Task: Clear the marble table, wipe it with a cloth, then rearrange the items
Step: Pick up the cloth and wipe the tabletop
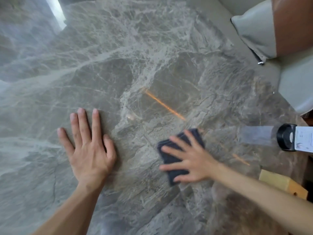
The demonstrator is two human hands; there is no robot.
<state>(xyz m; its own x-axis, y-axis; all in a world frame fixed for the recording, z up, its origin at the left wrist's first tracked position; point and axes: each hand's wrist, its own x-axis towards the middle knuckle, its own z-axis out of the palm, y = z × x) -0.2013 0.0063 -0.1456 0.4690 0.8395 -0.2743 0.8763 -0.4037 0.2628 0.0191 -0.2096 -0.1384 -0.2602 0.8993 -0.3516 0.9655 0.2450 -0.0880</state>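
wiping the marble, one palm braced, one palm on the cloth

pressing down on a wide grey-brown marble table [152, 65], i have most of its veined surface bare in front of me, with a pale cushioned seat [254, 28] beyond the far right edge. a black-capped container [288, 139] lies on its side at the right edge, just beside my working arm, and a yellow block [281, 182] sits near the same edge below it; i judge these still wait to be put back.

my left hand [89, 150] lies flat on the stone, fingers [81, 122] spread and pointing away from me, holding nothing, only steadying me. my right hand [189, 163] is the one on the job: it rests palm-down on the dark folded cloth [177, 160], fingers splayed wide across it and pinning it to the marble rather than curling round it. the hand and cloth are blurred, so i cannot tell the exact fold.

the cloth's long axis runs diagonally, from near-left to far-right, and it sits well apart from my left hand, with unwiped-looking stone between them. the next stroke, i judge, turns on that gap to the left.
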